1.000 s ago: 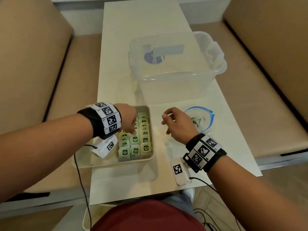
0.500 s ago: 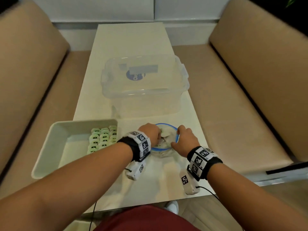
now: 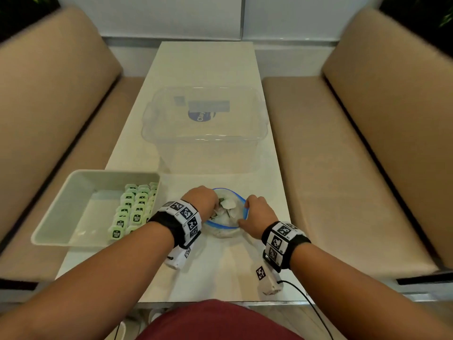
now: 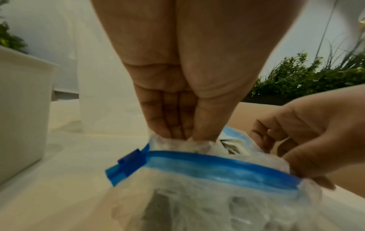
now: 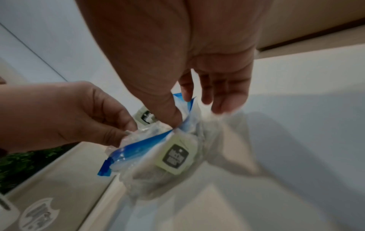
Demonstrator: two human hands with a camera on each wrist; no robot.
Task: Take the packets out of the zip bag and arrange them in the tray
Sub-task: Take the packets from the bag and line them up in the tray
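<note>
The clear zip bag (image 3: pixel 226 220) with a blue zip strip (image 4: pixel 217 165) stands on the table in front of me, mouth up, with pale green packets (image 5: pixel 175 157) inside. My left hand (image 3: pixel 215 204) pinches the crumpled lip on the bag's left side (image 4: pixel 183 136). On the bag's right side my right hand (image 3: pixel 245 212) pinches the blue rim between thumb and forefinger (image 5: pixel 180 109). At the left sits the white tray (image 3: pixel 73 204), with several rows of packets (image 3: pixel 134 209) standing along its right side.
A large clear plastic bin (image 3: pixel 203 133) stands just behind the bag. Tan sofa cushions (image 3: pixel 343 168) flank the narrow white table (image 3: pixel 220 271) on both sides. The tray overhangs the table's left edge.
One second ago my left hand was at the packets in the tray and my right hand hovered by the bag. Both have since come to the bag's mouth and taken hold of it.
</note>
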